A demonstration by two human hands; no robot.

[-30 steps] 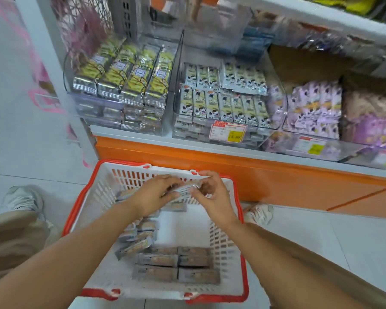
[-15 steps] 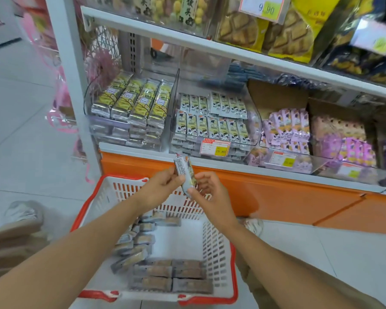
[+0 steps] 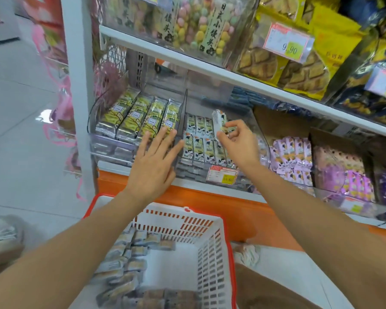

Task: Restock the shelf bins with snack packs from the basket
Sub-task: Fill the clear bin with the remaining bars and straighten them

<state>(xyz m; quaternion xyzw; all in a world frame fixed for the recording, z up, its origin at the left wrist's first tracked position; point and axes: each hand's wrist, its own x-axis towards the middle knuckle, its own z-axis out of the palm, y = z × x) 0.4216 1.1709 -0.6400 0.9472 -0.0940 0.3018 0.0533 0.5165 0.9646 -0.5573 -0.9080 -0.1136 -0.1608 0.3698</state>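
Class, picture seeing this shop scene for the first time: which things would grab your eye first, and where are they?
The right hand stands out first, pinching a snack pack in its fingers above the middle clear bin. Beside it the left hand spreads open before the yellow-green packs. Below both sits the red-rimmed basket, more packs along its left side.

Shop: price-tagged shelves, snacks.

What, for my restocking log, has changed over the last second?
The right hand lifted the snack pack from over the basket up to the middle bin and now pinches it alone; the left hand let go and hovers open. The basket's other packs stayed put.
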